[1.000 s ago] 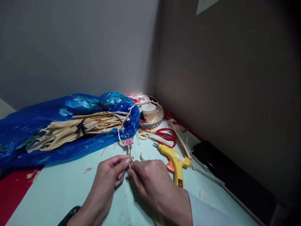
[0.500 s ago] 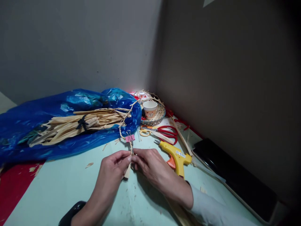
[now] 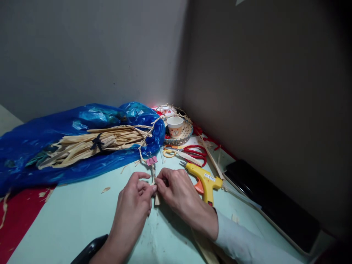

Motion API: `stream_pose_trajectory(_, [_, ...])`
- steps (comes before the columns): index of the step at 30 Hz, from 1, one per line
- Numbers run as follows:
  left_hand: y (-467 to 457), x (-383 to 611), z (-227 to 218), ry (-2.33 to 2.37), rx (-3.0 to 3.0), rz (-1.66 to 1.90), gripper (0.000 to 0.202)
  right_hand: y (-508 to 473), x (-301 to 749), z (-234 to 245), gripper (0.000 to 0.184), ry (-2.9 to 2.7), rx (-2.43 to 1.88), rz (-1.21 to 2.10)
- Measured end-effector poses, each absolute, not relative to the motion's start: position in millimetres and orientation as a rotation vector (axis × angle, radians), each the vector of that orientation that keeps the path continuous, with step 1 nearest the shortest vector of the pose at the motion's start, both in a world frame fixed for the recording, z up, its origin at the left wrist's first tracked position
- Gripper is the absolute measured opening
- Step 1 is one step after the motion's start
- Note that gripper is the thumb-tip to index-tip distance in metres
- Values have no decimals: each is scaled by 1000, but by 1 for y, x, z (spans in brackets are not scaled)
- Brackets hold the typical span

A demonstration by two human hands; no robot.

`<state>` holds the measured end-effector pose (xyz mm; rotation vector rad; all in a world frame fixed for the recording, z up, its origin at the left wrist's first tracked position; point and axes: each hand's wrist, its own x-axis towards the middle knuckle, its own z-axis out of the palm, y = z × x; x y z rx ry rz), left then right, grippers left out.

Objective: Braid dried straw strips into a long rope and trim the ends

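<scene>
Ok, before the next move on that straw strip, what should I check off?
1. Grip: left hand and right hand both pinch the straw strip at their fingertips: ok.
2. Clamp: pink binder clip sits just beyond the fingertips, on the twisted cord: ok.
3. Strip's join to the clip, hidden by fingers: cannot tell.
4. Tool: glue gun lies beside the right hand, nozzle pointing away: ok.
5. Gun hot or off: cannot tell.
6. Blades: scissors lie beyond the gun, away from both hands: ok.
</scene>
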<state>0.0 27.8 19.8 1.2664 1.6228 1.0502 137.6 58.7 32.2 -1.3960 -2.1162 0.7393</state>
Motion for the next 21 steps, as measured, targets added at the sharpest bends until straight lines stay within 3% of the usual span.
stream_pose_trajectory(7, [13,0,27,1837,1667,1077,19,63,134,29,18,-1953,-1361,856])
stream_pose_trajectory(15, [7,11,10,1657,2930,1089,23,75,139,22,16,-1496,-1085,1643])
stream_pose_trajectory(18, [6,9,16,1525,2804,1158,20,76,139,22,13,-1389,-1069,1697])
stream_pose_trajectory(21, [10,4,29,1608,2256,1147,19,74,140,25,12,-1337,-1059,1721])
